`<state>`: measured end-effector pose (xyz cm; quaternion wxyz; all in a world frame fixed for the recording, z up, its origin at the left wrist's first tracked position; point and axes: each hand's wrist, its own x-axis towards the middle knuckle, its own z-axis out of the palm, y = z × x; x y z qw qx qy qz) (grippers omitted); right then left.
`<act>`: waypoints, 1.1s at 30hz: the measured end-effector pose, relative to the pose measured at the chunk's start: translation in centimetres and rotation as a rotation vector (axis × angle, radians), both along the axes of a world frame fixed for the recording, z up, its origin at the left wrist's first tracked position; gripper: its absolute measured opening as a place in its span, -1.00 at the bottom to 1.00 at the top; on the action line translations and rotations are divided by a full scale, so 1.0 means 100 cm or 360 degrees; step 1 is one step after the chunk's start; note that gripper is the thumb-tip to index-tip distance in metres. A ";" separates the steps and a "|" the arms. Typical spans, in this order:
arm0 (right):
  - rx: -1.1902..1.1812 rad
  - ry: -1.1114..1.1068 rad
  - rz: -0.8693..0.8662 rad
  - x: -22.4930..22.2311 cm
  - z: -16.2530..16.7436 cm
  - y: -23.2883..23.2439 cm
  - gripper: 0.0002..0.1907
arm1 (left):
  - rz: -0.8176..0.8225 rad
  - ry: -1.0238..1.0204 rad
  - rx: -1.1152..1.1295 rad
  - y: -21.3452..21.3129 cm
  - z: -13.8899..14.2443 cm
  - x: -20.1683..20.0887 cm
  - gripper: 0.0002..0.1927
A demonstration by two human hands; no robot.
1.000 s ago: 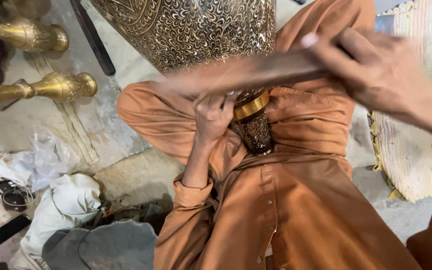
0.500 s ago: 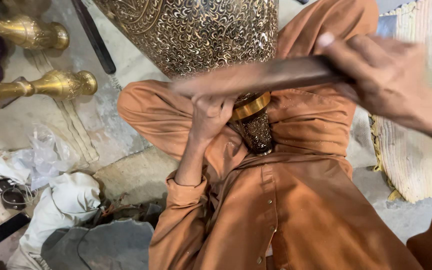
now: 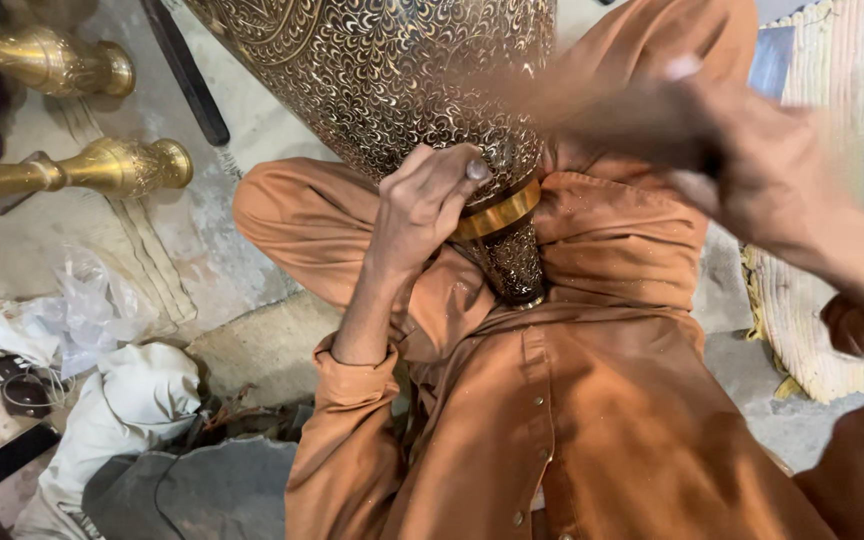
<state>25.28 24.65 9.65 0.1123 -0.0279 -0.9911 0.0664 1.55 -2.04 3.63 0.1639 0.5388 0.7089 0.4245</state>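
Observation:
A large brass vase (image 3: 392, 70) with dense dark engraving lies across my lap, its narrow neck and gold band (image 3: 497, 215) pointing toward me. My left hand (image 3: 422, 210) is closed around a small metal punch (image 3: 477, 170) pressed against the vase just above the band. At the upper right, my right hand (image 3: 752, 170) is blurred by motion and grips a wooden stick (image 3: 592, 110), which is smeared across the vase's lower body. I sit cross-legged in orange clothing (image 3: 572, 430).
Two brass stands (image 3: 122, 165) (image 3: 52, 60) lie on the concrete floor at the left, with a dark rod (image 3: 187, 75) beside them. A crumpled plastic bag (image 3: 82, 315), white cloth (image 3: 122, 400) and a flat dark object (image 3: 12, 455) sit lower left. A woven mat (image 3: 842, 220) is at the right.
The wooden stick was sharp and level above my left hand; now it and my right hand are blurred in a swing. My left hand stays on the vase's neck.

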 end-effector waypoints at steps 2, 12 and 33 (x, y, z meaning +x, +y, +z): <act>0.0045 -0.0031 -0.0033 0.000 -0.001 -0.003 -0.29 | -0.0021 0.0021 0.0065 0.000 0.000 -0.002 -0.77; 0.0072 0.0122 -0.0157 -0.003 0.000 -0.006 -0.57 | -0.0097 0.0112 -0.0044 0.003 -0.005 -0.008 -0.78; -0.0658 0.0456 -0.0366 -0.010 -0.008 -0.014 -0.59 | -0.0242 0.0221 -0.0003 0.005 0.002 -0.018 -0.86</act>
